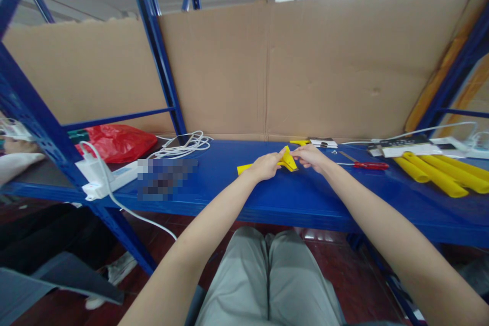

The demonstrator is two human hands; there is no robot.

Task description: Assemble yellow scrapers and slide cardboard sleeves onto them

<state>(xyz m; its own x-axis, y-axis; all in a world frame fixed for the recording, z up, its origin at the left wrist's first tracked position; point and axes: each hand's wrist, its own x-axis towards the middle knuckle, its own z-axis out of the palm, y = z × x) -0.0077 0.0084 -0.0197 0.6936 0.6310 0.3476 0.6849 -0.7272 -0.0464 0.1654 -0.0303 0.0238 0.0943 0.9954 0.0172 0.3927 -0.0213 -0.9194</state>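
On the blue shelf top (214, 183), a yellow plastic tool with a tubular handle and a flared head (289, 159) lies across my front. My left hand (267, 165) is wrapped round it just below the head, and the handle end (243, 168) sticks out to the left. At the right edge of the head, my right hand (310, 157) has its fingers pinched together. Whatever they hold is too small to make out. Small metal bits (334, 152), apparently screws, lie just beyond that hand. A screwdriver with a red handle (370, 165) rests to its right.
Several yellow tubular handles (443, 178) lie at the right beside black-and-white packaging (412, 146). Another yellow piece (300, 142) sits by the cardboard back wall (344, 71). Leftward are a white power strip (126, 175), coiled white cable (187, 145) and a red plastic bag (118, 142).
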